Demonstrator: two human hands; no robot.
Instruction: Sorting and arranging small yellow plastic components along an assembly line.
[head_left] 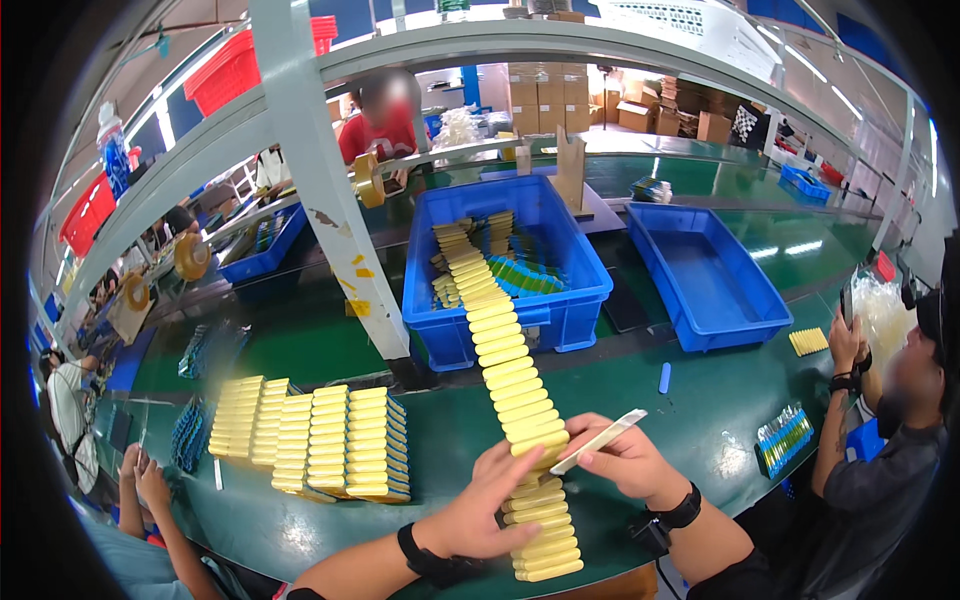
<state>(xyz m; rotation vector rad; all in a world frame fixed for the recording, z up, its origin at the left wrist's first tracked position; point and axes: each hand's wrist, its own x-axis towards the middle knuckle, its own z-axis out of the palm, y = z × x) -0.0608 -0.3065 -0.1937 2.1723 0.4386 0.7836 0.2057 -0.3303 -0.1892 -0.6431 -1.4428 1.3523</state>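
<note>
A long row of yellow round-ended strips, lying side by side, runs from a blue bin down to the table's near edge. My left hand lies across its near part, fingers stretched and thumb apart, touching the strips. Just right of it, my right hand grips a flat, pale stick-like tool between thumb and fingers. The tool slants over the row, its lower end close to the strips and to my left fingertips. Whether it touches them I cannot tell. The right hand's fingertips are partly hidden.
Stacks of yellow strips with blue undersides stand left. The blue bin holds more strips; another blue bin sits to its right. A grey post rises behind the table. Co-workers are at both sides; one person at right holds a phone.
</note>
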